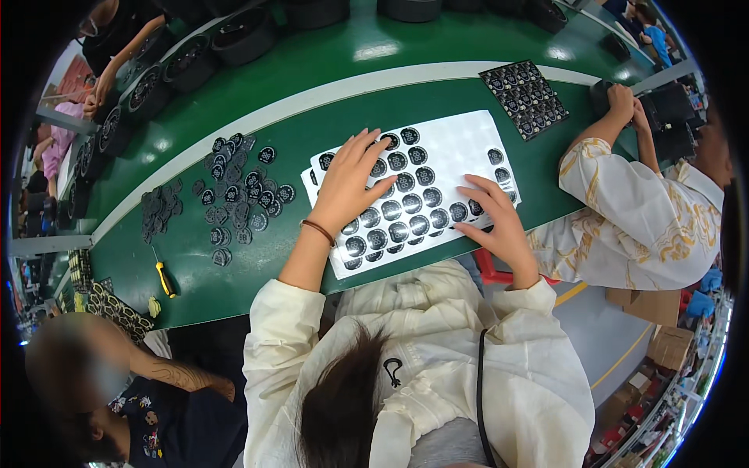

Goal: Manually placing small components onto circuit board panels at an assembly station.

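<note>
White sheets (460, 144) printed with rows of round black labels (410, 203) lie stacked on the green table in front of me. My left hand (353, 181) rests on the upper left part of the top sheet, fingers stretched and thumb apart, holding nothing. Some labels are hidden under it. On the right side of the same sheet, my right hand (499, 218) has its fingers apart, with thumb and fingertips close to the labels at the ends of the rows. Several labels line the sheet's right edge, and a bare white patch lies between.
Loose round black discs (232, 193) lie heaped left of the sheets, beside a pile of smaller dark pieces (160, 210). A yellow-handled screwdriver (165, 279) lies near the left front edge. A circuit board panel (524, 100) is at far right. People sit on both sides.
</note>
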`<state>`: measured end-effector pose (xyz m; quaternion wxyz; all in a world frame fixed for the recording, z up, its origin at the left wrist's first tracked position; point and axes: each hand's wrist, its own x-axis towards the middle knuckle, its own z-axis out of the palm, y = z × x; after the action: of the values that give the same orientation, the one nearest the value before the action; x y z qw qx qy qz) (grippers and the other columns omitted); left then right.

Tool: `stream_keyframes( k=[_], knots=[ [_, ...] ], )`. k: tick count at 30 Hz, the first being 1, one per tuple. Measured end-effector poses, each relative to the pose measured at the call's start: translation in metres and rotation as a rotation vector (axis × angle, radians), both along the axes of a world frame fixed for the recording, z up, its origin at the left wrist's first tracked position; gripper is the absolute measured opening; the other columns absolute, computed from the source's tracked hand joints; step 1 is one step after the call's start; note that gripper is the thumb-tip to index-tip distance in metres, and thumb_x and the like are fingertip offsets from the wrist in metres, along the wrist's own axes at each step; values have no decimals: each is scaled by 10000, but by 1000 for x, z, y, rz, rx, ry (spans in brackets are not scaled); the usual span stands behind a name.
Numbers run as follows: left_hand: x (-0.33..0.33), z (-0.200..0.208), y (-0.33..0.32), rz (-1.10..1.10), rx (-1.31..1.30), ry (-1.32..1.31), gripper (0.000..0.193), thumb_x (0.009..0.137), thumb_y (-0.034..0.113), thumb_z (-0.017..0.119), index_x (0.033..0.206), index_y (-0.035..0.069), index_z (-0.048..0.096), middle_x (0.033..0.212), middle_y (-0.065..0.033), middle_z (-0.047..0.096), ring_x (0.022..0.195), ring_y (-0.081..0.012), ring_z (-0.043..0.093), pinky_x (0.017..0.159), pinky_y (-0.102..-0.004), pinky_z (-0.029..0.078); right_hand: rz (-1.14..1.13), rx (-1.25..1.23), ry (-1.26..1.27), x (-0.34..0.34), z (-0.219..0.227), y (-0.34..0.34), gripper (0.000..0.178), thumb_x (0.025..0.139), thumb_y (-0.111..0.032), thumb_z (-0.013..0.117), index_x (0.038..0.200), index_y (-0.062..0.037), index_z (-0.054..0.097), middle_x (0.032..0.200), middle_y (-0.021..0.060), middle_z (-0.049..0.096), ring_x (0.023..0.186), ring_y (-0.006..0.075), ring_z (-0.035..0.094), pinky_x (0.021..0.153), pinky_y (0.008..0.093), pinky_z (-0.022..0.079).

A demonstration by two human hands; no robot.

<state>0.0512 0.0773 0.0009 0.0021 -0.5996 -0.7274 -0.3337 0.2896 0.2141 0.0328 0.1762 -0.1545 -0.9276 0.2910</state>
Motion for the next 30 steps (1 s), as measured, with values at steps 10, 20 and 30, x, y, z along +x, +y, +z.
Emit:
stream_keyframes(
  k=[10, 20, 30],
  knots=[
    [0, 3, -1, -8, -14, -44, 551, 763, 294, 664, 1239, 93, 470, 1263, -131, 457, 1180, -323, 419, 1042, -427, 291, -47, 27, 233, -102, -13, 17, 379, 765, -126, 659, 1114, -13, 561, 1163, 132, 535, 1061, 300, 525, 888, 342, 423],
    [0, 1, -2, -5, -1, 35, 565, 755, 305, 665, 1240, 95, 464, 1264, -134, 447, 1192, -304, 407, 1057, -458, 247, -1, 96, 232, -111, -27, 24, 352, 770, -144, 654, 1084, -7, 569, 1084, 132, 567, 981, 310, 548, 855, 347, 436],
    [-6, -1, -6, 1, 41, -12, 561, 742, 326, 670, 1207, 81, 475, 1227, -142, 459, 1173, -315, 414, 1049, -460, 262, -5, 213, 275, -118, -30, 21, 329, 759, -117, 658, 1065, -24, 579, 1075, 149, 599, 949, 314, 576, 812, 367, 454]
  ],
)
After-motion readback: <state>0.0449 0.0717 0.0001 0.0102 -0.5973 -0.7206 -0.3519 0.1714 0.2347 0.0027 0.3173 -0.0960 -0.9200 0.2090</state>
